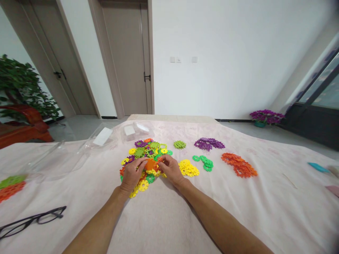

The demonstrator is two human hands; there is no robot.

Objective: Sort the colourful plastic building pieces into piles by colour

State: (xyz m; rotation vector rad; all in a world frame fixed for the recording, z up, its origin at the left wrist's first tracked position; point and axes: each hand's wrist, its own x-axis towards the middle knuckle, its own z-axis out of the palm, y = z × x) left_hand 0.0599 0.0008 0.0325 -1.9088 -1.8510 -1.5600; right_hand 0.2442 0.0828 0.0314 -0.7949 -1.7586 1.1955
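Note:
Over a mixed pile of plastic interlocking discs, my left hand point(132, 173) is closed in a pinch on an orange disc point(150, 164). My right hand point(171, 170) is closed too, its fingertips at the orange pieces along that disc's right side. Exactly which piece the right fingers hold is partly hidden. Purple, green, yellow and orange pieces lie under and around both hands, with a yellow flower disc point(143, 185) at the pile's near edge. Just right of my right hand is a group of yellow discs point(188, 168).
Separate groups hold green discs point(208, 163), orange pieces point(239, 165), purple pieces point(208, 143) and light-green pieces point(179, 144). Clear plastic boxes point(103, 136) stand at the back left. Black glasses point(34, 219) and more orange pieces point(12, 191) lie at the left.

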